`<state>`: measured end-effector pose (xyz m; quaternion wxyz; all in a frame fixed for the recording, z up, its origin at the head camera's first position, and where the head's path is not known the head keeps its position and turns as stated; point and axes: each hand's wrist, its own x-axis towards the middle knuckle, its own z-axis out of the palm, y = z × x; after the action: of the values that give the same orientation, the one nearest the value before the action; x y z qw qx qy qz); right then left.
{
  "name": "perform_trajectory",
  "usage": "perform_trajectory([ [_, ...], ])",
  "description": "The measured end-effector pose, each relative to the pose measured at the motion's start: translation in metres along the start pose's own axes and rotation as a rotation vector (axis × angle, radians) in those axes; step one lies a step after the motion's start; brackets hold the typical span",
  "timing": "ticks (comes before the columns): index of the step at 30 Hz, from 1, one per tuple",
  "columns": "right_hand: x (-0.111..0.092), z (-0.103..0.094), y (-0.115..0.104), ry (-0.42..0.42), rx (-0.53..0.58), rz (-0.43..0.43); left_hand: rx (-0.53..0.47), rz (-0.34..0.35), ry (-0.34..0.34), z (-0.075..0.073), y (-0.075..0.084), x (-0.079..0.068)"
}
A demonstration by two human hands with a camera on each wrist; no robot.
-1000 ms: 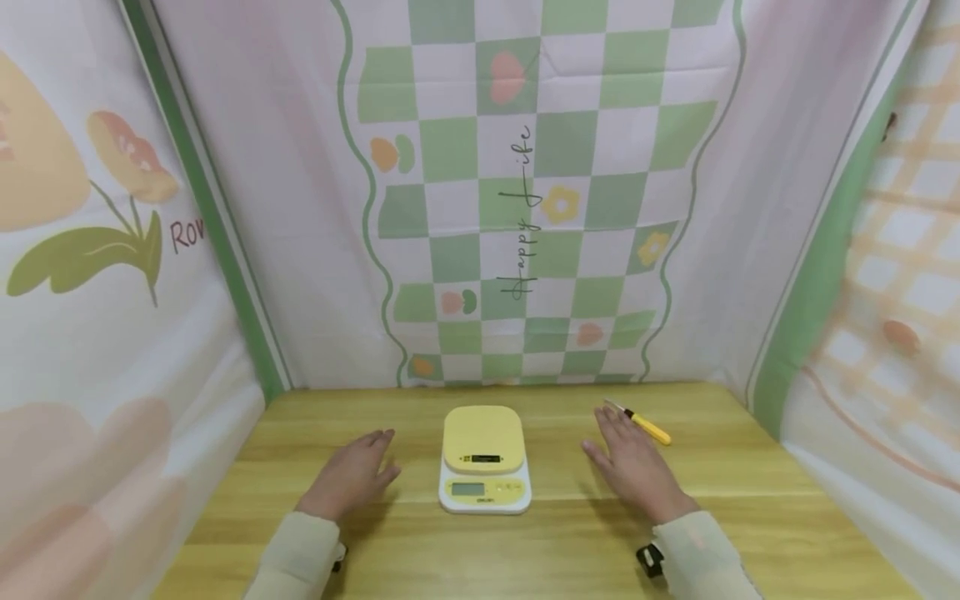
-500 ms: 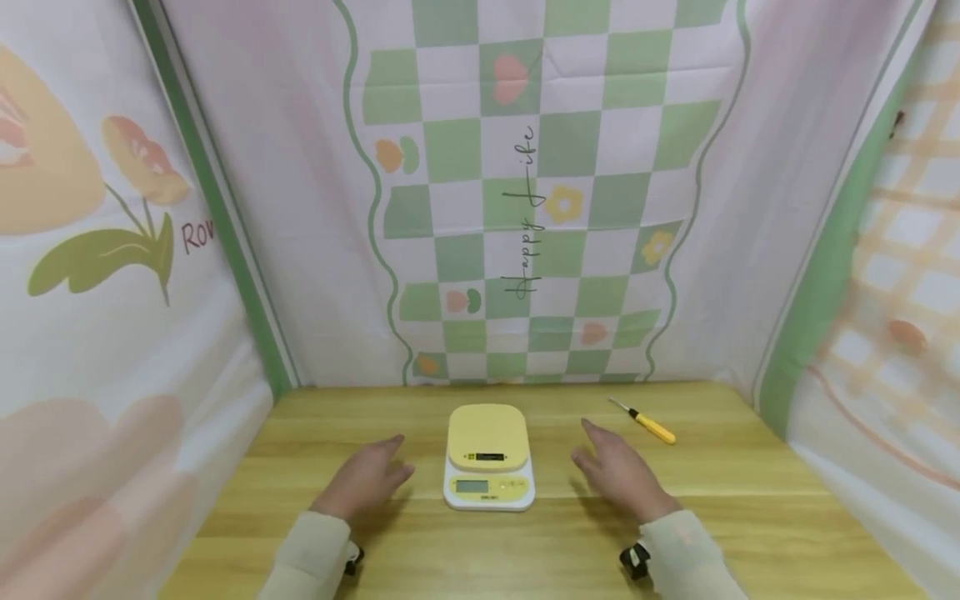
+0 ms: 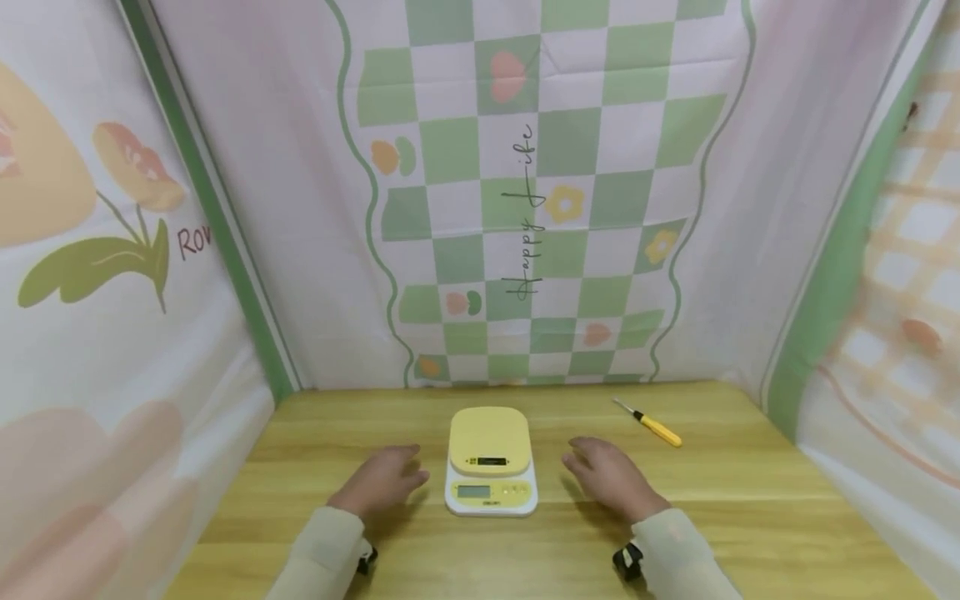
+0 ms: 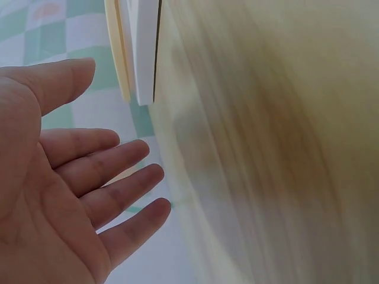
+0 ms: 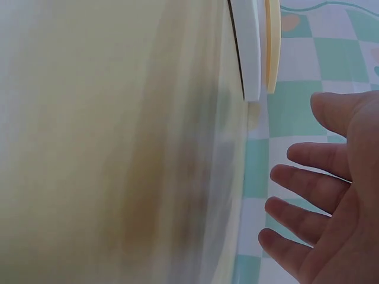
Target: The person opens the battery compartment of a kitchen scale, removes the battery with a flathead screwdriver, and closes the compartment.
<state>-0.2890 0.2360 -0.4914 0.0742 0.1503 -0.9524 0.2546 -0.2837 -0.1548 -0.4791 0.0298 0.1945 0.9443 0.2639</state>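
Observation:
A yellow and white kitchen scale (image 3: pixel 490 440) lies flat on the wooden table, its small grey display toward the front. To its left is my left hand (image 3: pixel 381 481), apart from it, fingers extended and holding nothing. My right hand (image 3: pixel 611 477) mirrors it on the other side, also apart from the scale. In the left wrist view the left palm (image 4: pixel 35 195) shows with its fingers slightly spread, and the scale's edge (image 4: pixel 145 53) stands beyond the thumb. The right wrist view shows the right fingers (image 5: pixel 308 186) loosely spread near the scale's other edge (image 5: pixel 249 53).
A screwdriver (image 3: pixel 649 423) with a yellow handle lies at the back right of the table (image 3: pixel 480 558), beyond my right hand. Patterned cloth (image 3: pixel 525 208) hangs behind the table, with more cloth on both sides.
Both hands have moved inward, closer to the scale's sides. The right hand has drawn away from the screwdriver, which now shows in full. The scale stays in place on the table.

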Motion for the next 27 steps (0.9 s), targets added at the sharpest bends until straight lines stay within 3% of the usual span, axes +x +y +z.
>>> perform_trajectory([
  [5, 0.010, 0.008, -0.006, -0.031, 0.024, 0.015, 0.028, -0.007, -0.011, 0.009, 0.000, 0.007],
  [10, 0.020, 0.017, -0.011, -0.063, 0.042, 0.026, 0.038, -0.013, -0.012, 0.008, 0.007, 0.013],
  [20, 0.029, 0.018, -0.021, -0.150, 0.038, 0.056, -0.021, -0.072, -0.025, 0.012, 0.007, 0.021],
  [27, 0.033, 0.024, -0.026, -0.170, 0.082, 0.032, -0.036, -0.040, -0.046, 0.022, 0.003, 0.031],
])
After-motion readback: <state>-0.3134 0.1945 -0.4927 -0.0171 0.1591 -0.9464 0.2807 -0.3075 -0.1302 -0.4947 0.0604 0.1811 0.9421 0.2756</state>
